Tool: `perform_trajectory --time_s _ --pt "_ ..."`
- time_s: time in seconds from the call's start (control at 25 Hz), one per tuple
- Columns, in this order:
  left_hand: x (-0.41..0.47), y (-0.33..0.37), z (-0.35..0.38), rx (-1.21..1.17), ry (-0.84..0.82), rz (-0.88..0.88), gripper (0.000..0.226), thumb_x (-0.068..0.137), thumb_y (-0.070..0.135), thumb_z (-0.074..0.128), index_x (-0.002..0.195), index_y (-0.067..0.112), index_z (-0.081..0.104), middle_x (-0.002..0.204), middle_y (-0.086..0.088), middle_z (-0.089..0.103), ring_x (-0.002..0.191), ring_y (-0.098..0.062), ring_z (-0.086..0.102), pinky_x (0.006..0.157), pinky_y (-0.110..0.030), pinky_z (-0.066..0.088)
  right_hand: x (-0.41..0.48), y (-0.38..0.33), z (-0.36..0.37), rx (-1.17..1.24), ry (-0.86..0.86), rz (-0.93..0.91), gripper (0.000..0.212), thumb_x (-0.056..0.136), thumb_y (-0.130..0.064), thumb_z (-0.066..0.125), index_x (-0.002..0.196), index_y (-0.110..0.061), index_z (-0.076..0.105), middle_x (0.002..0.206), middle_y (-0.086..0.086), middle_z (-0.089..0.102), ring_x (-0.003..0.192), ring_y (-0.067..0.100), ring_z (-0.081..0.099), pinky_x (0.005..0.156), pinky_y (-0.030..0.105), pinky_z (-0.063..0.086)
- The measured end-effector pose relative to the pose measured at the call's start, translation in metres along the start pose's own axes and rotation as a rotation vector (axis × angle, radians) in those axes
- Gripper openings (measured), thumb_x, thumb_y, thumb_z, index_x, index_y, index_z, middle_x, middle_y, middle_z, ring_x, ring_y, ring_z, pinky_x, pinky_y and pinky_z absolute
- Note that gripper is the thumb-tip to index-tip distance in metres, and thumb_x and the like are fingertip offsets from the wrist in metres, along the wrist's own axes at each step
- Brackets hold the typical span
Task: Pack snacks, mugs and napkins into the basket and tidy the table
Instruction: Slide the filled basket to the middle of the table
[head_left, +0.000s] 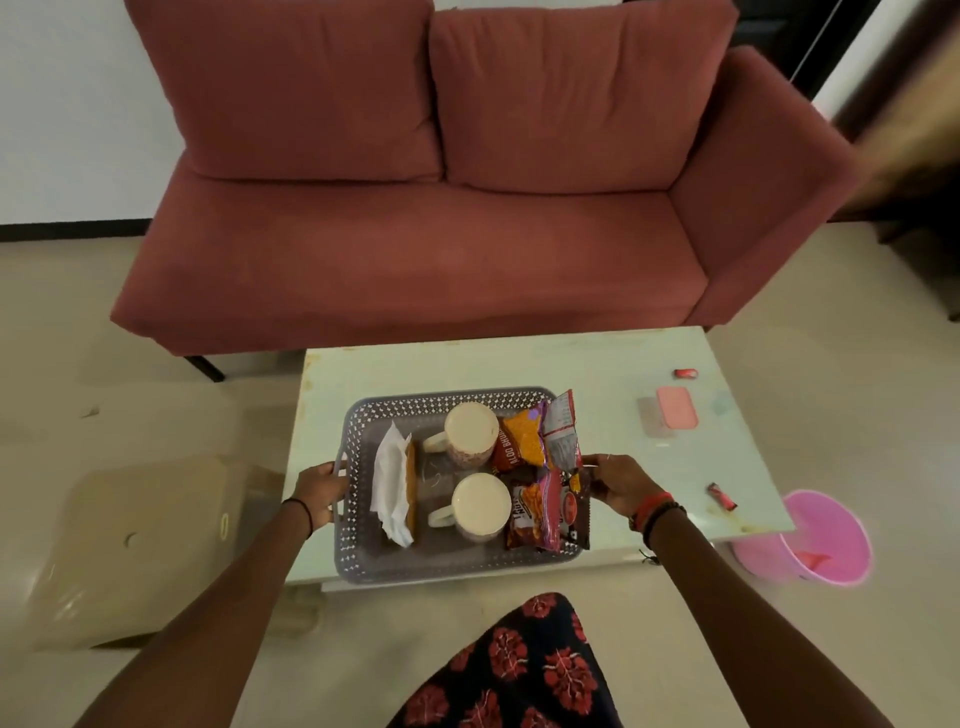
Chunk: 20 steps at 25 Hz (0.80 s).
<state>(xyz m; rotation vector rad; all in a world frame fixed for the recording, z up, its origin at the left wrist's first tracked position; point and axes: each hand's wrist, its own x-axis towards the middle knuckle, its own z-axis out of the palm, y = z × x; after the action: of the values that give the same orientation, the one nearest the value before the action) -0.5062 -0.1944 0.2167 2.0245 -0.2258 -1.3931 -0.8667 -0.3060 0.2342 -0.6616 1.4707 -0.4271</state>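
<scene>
- Basket (457, 564) is the anchor here: grey, perforated plastic, sitting at the near edge of the tabletop (613, 364), with its front side hanging a bit past that edge toward the person.
- Inside the basket: two mugs (470, 434) down the middle, white napkins (389, 483) along its left wall, snack packets (545, 467) stacked against its right wall and poking above the rim.
- Left hand (321, 491) is curled round the basket's left handle, fingers wrapped on it.
- Right hand (621, 486) is at the basket's right side, fingers closed. Can't tell if it has the handle or just the packet edge, since the packets cover that rim.
- So packing looks pretty much done, and I'd guess a lift or slide comes next.
- Risk 1: if the right hand only has foil, the basket tips left as soon as it rises, and the mugs slide into the napkins or right out.
- Risk 2: the mugs stand loose and aren't wedged, so a jerky lift could knock them together.
- Risk 3: the tall packets could flop over the rim.
- Tidying isn't finished: right of the basket there's a pink lidded box (672, 415) plus two small red wrappers (721, 495) on the tabletop. The pink bin (831, 540) on the floor further right looks like where the wrappers go.
</scene>
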Motion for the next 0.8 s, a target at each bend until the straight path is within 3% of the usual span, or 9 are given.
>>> perform_trajectory --time_s 0.16,0.32,0.44,0.56,0.68,0.8 --pt "-0.001 0.011 0.051 0.001 0.017 0.008 0.027 0.086 -0.008 0.053 0.107 0.007 0.060 0.075 -0.009 0.056 0.064 -0.023 0.050 0.062 -0.034 0.044 0.010 0.000 -0.046 0.005 0.039 0.021 0.031 0.088 0.018 0.037 0.114 0.019 0.055 0.071 0.013 0.059 0.047 0.016 0.057 0.056 0.026 0.051" --pt "0.009 0.022 0.100 0.025 0.013 -0.044 0.030 0.085 -0.005 0.054 0.113 0.001 0.060 0.080 -0.010 0.058 0.081 -0.029 0.053 0.076 -0.043 0.045 0.030 -0.015 -0.088 -0.035 0.074 0.041 0.033 0.087 0.021 0.035 0.112 0.020 0.056 0.067 0.012 0.058 0.045 0.016 0.056 0.047 0.022 0.051" --pt "0.020 0.035 0.144 0.032 0.004 -0.041 0.035 0.085 -0.002 0.056 0.120 0.003 0.058 0.099 -0.013 0.059 0.093 -0.029 0.053 0.080 -0.046 0.046 0.054 -0.029 -0.124 -0.064 0.112 0.051 0.037 0.086 0.023 0.030 0.112 0.021 0.056 0.070 0.013 0.058 0.054 0.021 0.053 0.056 0.026 0.050" --pt "0.034 0.045 0.182 0.014 -0.018 -0.032 0.038 0.085 -0.001 0.057 0.123 0.005 0.058 0.101 -0.012 0.059 0.092 -0.027 0.054 0.080 -0.044 0.047 0.084 -0.035 -0.154 -0.076 0.130 0.053 0.042 0.083 0.024 0.026 0.113 0.020 0.056 0.072 0.013 0.058 0.058 0.024 0.051 0.063 0.029 0.050" --pt "0.056 0.052 0.215 0.021 -0.016 -0.054 0.037 0.086 -0.002 0.056 0.122 0.005 0.058 0.087 -0.008 0.058 0.081 -0.024 0.052 0.079 -0.041 0.047 0.120 -0.033 -0.176 -0.081 0.165 0.077 0.042 0.084 0.022 0.027 0.113 0.016 0.057 0.077 0.013 0.059 0.060 0.025 0.051 0.066 0.030 0.050" --pt "0.086 0.053 0.243 0.043 -0.014 -0.065 0.037 0.087 -0.002 0.054 0.123 0.005 0.058 0.097 -0.010 0.056 0.088 -0.026 0.048 0.082 -0.042 0.044 0.158 -0.026 -0.187 -0.080 0.186 0.090 0.041 0.085 0.022 0.030 0.113 0.013 0.059 0.082 0.014 0.061 0.064 0.025 0.054 0.069 0.032 0.051"
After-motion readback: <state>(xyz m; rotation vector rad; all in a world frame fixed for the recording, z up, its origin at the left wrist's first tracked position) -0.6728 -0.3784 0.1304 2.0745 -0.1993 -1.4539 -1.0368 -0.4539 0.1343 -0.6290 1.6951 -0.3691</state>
